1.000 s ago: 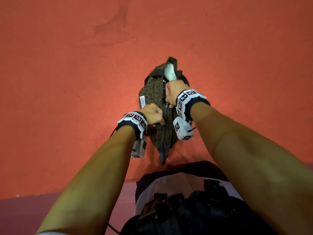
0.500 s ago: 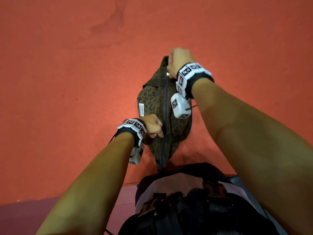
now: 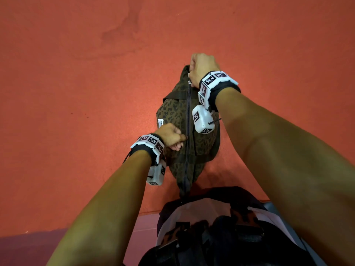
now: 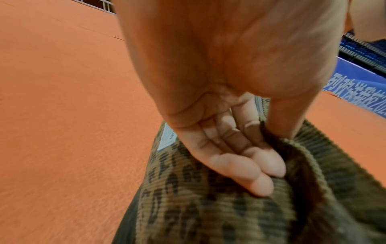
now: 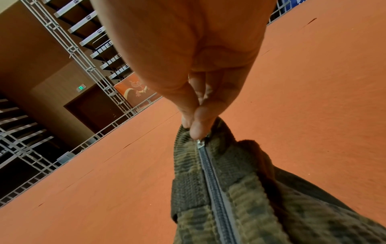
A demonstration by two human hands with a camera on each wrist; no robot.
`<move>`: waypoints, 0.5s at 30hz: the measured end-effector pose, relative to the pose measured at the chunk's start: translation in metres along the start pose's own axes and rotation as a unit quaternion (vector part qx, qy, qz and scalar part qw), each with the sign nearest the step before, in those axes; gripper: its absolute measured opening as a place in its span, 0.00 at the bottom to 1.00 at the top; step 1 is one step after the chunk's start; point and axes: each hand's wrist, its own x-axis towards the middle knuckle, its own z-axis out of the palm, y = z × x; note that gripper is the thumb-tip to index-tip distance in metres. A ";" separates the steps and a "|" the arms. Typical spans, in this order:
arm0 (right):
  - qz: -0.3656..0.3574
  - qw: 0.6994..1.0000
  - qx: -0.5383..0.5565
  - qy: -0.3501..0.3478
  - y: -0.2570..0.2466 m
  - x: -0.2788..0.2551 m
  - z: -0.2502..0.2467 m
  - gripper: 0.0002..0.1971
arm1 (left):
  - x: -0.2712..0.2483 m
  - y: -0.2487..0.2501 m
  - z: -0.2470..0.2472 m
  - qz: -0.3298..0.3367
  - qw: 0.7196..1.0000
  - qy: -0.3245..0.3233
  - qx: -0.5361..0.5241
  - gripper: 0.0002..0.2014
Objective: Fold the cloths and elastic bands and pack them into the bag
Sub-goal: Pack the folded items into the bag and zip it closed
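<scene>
Dark clothing of the person (image 3: 221,237) fills the bottom centre of the head view, both bare forearms running up from the lower corners. Just above it, mid-frame, the leopard-print corduroy bag (image 3: 173,116) lies lengthwise on the orange-red floor (image 3: 76,93), near end by the body, far end pointing up the frame. Zipper (image 3: 187,131) runs along its middle, teeth closed along the whole visible length. White label (image 3: 160,122) on the bag's left edge. Left hand (image 3: 171,136), centre-left of the head view, fingers curled, thumb and fingertips pinching a fold of bag fabric right beside the zipper line; left wrist view shows the fingers (image 4: 240,166) tucked against the corduroy with the thumb pressed on the other side of the fold. Tracker bands with black-white markers on both wrists, white boxes hanging under them. Further up, right hand (image 3: 201,68) at the bag's far tip, upper centre, fist-like; right wrist view shows thumb and index fingertips (image 5: 198,127) pinched together right at the metal zipper slider (image 5: 201,143), the pull tab itself hidden by the fingers. Dark strap (image 3: 176,95) crosses the bag just below that hand. Background in wrist views: metal truss railing (image 5: 69,47), brown wall with door (image 5: 98,105), blue banner with white characters (image 4: 355,85) at right edge.
</scene>
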 end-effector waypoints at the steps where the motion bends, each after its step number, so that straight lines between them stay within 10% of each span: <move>1: 0.001 1.000 0.005 0.003 -0.001 0.002 -0.001 0.08 | 0.000 0.000 0.000 0.000 1.000 -0.001 -0.001 0.18; 8: 0.004 0.999 0.031 0.015 0.010 -0.010 -0.001 0.10 | 0.003 -0.002 -0.003 0.003 1.000 -0.002 -0.021 0.19; 15: 0.045 0.984 -0.050 -0.163 0.041 -0.065 0.030 0.23 | 0.000 -0.001 -0.002 0.047 0.993 0.093 -0.054 0.16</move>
